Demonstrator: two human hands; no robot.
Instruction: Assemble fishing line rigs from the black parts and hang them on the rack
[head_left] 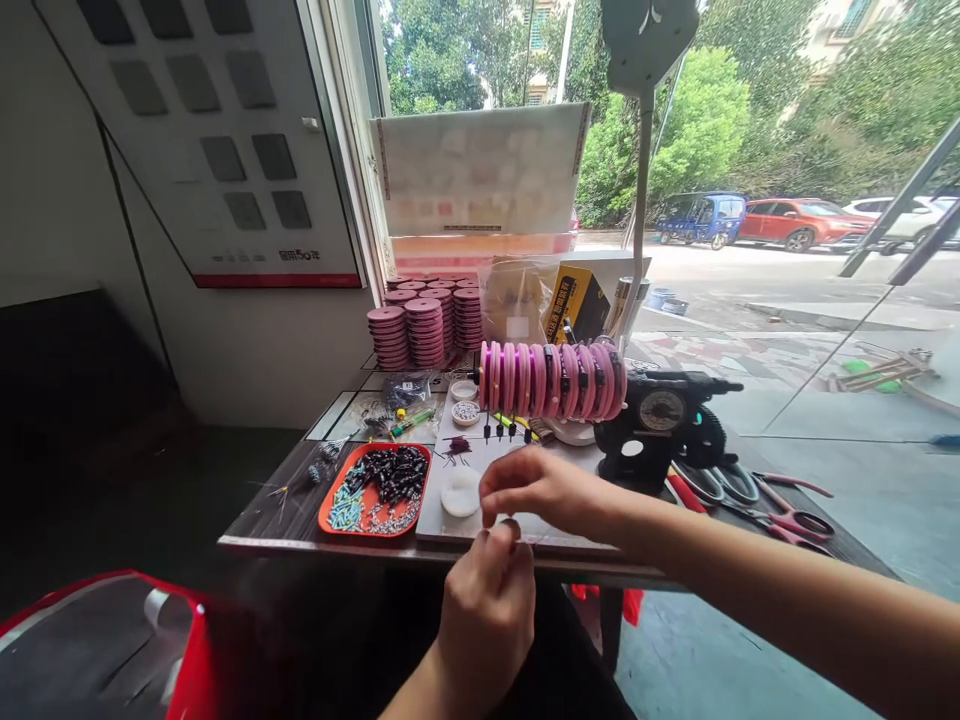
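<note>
My left hand (486, 608) is closed in a pinch at the table's front edge, its fingertips meeting those of my right hand (541, 487), which reaches in from the right and is also pinched. Whatever they hold is too small to make out. Just beyond them lies a white round dish (460, 493) on a white mat (480, 470). A row of pink line spools (553, 379) sits on a spindle of a black winding machine (660, 425) behind my right hand.
An orange tray (373, 489) of small black and silvery parts sits to the left. Stacks of pink spools (426, 325) stand at the back by the window. Red-handled scissors (780, 515) lie to the right. A red and black seat (97, 640) is below left.
</note>
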